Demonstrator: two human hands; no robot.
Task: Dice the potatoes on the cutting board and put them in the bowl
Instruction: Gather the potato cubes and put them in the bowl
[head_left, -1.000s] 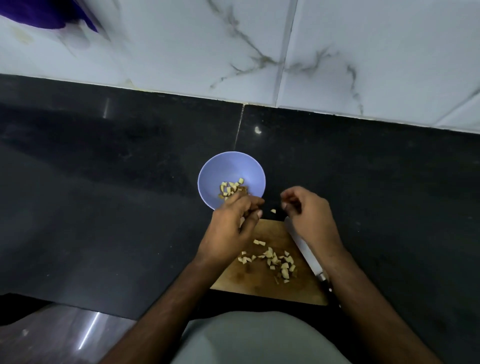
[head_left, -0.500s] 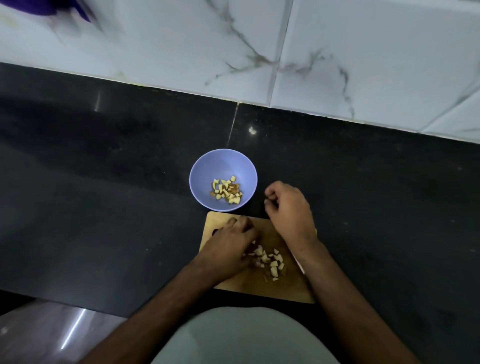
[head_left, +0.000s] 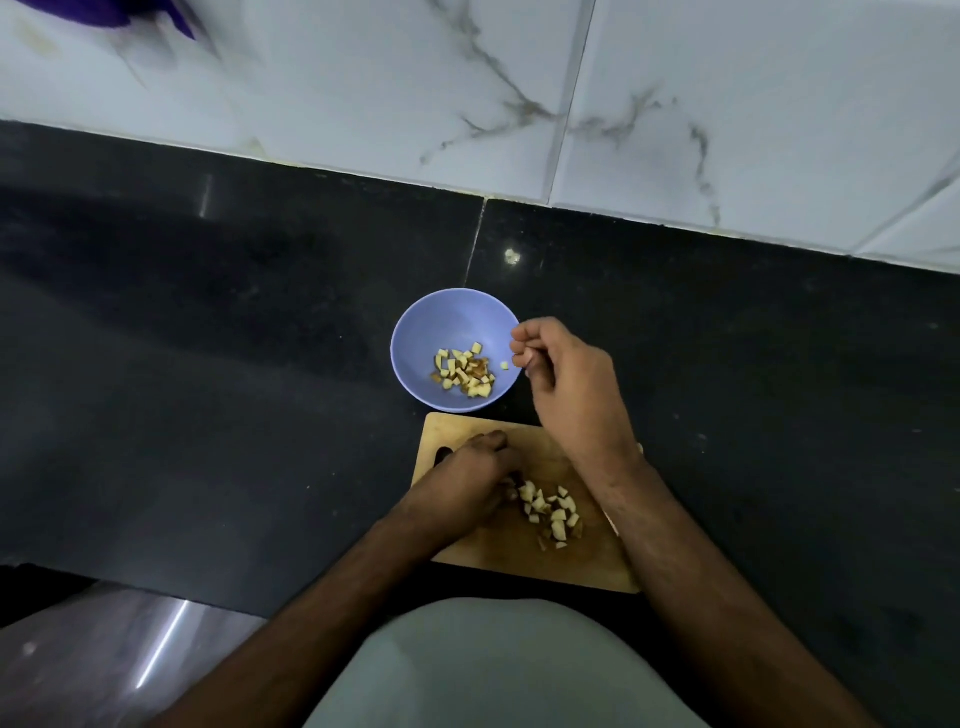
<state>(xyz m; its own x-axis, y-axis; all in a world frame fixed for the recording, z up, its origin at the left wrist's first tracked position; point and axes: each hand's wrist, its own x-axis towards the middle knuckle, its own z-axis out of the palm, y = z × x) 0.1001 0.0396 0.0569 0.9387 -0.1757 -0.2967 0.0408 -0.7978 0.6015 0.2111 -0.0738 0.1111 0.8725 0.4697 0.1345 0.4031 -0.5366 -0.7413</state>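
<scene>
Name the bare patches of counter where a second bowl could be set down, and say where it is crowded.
Bare black counter lies left of the bowl and cutting board, back to the tiled wall; another bare stretch lies to their right. It is crowded in the middle: the right hand at the bowl's rim, the left hand beside the potato dice.

Bowl (head_left: 415, 332) stands on the counter (head_left: 208, 364), directly behind the cutting board (head_left: 519, 561). Diced potato pieces (head_left: 464, 371) lie in the bowl. Further potato pieces (head_left: 551, 509) lie on the board, right of centre. Wall (head_left: 727, 104) behind.
</scene>
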